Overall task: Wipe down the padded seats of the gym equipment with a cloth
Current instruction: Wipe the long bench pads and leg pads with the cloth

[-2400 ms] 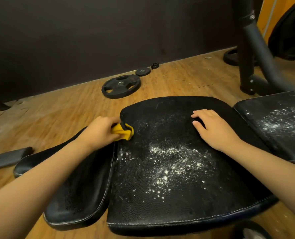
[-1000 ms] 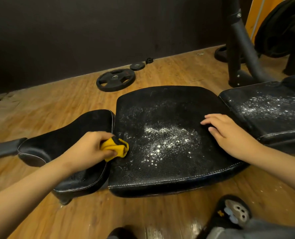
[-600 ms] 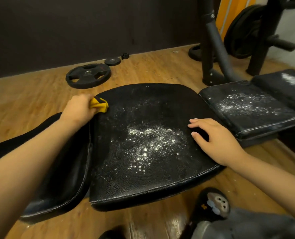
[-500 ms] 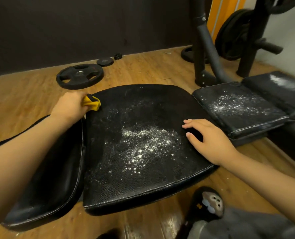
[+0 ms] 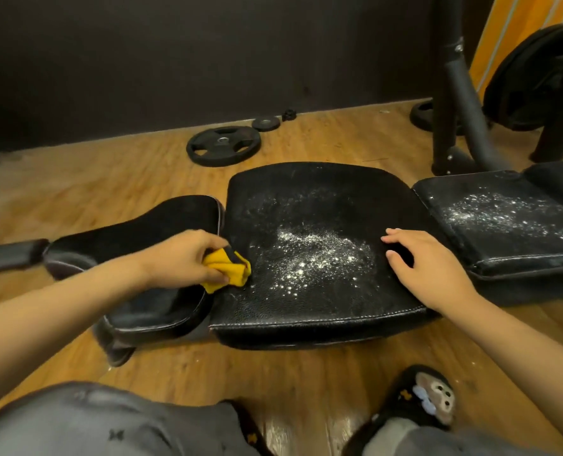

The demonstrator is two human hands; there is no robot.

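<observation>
A wide black padded seat (image 5: pixel 309 304) lies in the middle of the view, with white powder (image 5: pixel 313 255) scattered across its centre. My left hand (image 5: pixel 181 258) grips a bunched yellow cloth (image 5: pixel 229 269) and presses it on the seat's left edge, near the front. My right hand (image 5: pixel 428 264) rests flat on the seat's right side, fingers spread. A narrower black pad (image 5: pixel 142 258) adjoins on the left and looks free of powder. Another black pad (image 5: pixel 503 222) on the right is dusted with powder.
A black weight plate (image 5: pixel 224 145) and two smaller discs (image 5: pixel 266 123) lie on the wooden floor behind the bench. A black machine frame (image 5: pixel 457 93) with loaded plates stands at the back right. My knees and a patterned slipper (image 5: pixel 424 398) are at the bottom.
My left hand has drawn the cloth from the seat's far left corner back toward the front along the left edge. My right hand stays resting on the seat's right side. The camera has shifted.
</observation>
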